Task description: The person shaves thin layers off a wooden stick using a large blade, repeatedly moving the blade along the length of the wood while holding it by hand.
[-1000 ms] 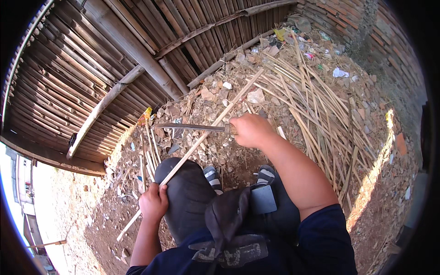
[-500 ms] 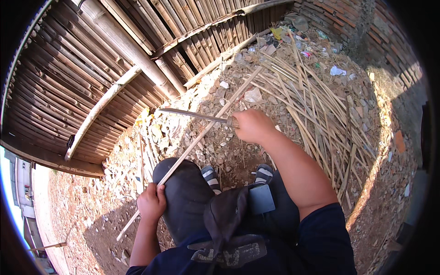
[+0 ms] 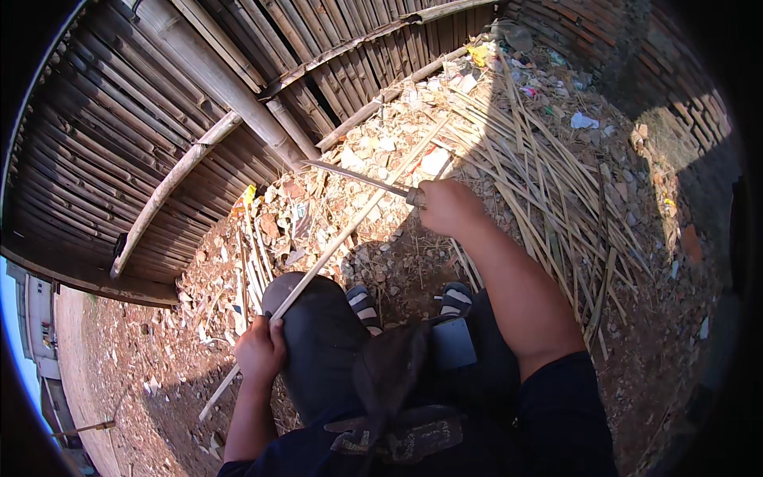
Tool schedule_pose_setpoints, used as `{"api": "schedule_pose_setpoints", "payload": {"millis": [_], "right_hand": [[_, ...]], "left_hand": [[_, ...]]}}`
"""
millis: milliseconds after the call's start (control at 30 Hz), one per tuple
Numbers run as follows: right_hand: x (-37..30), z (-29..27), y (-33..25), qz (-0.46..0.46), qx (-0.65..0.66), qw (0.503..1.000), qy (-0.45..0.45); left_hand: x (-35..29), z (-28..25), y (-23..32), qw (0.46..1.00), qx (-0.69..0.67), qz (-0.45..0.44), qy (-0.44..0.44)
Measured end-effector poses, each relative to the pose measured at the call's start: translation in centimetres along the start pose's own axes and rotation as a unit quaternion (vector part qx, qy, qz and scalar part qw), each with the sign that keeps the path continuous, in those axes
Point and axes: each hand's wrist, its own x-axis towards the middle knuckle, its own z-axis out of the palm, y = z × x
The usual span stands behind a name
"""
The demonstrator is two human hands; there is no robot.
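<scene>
My left hand (image 3: 261,348) is closed around the near part of a long, pale bamboo strip (image 3: 337,243). The strip slants up across my left knee toward the upper right, and its near tip sticks out below my fist. My right hand (image 3: 450,208) grips the handle of a long-bladed knife (image 3: 358,176). Its blade points up and left and crosses the strip toward its far end. Whether the edge bites into the strip, I cannot tell.
A heap of split bamboo strips (image 3: 556,215) lies at the right. A bamboo slat wall (image 3: 103,175) with round poles rises at the left, a brick wall (image 3: 675,87) at the far right. Rubble and litter cover the ground; a few strips (image 3: 253,258) lie left of my knee.
My right hand and the knife have moved a little up and right along the strip, toward its far end. The left hand keeps its grip near the knee.
</scene>
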Motion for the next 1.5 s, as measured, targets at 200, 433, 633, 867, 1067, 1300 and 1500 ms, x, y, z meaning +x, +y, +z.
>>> {"api": "schedule_pose_setpoints", "payload": {"millis": [200, 433, 633, 867, 1067, 1300, 1500], "right_hand": [[-1.0, 1.6, -2.9, -0.151, -0.004, 0.988, -0.038], [2.3, 1.5, 3.9, -0.040, 0.047, 0.998, 0.000], [-0.6, 0.0, -0.3, -0.029, 0.030, 0.999, 0.008], [1.2, 0.3, 2.2, -0.048, 0.019, 0.998, -0.023], [-0.5, -0.6, -0.1, -0.014, 0.012, 0.999, 0.041], [-0.3, 0.2, -1.5, -0.116, -0.030, 0.993, -0.017], [2.5, 0.4, 4.1, 0.084, 0.054, 0.990, 0.100]], "left_hand": [[0.0, 0.7, -0.5, 0.999, -0.037, 0.004, 0.003], [0.3, 0.6, -0.2, 0.998, -0.053, 0.031, 0.024], [0.0, 0.9, -0.7, 0.999, -0.032, 0.021, 0.015], [-0.1, 0.9, -0.6, 0.998, -0.049, 0.024, 0.033], [0.1, 0.7, -0.9, 0.999, -0.041, 0.021, 0.018], [-0.2, 1.1, -1.1, 0.998, -0.053, 0.021, 0.039], [0.4, 0.7, -0.9, 0.998, -0.039, 0.046, 0.035]]}}
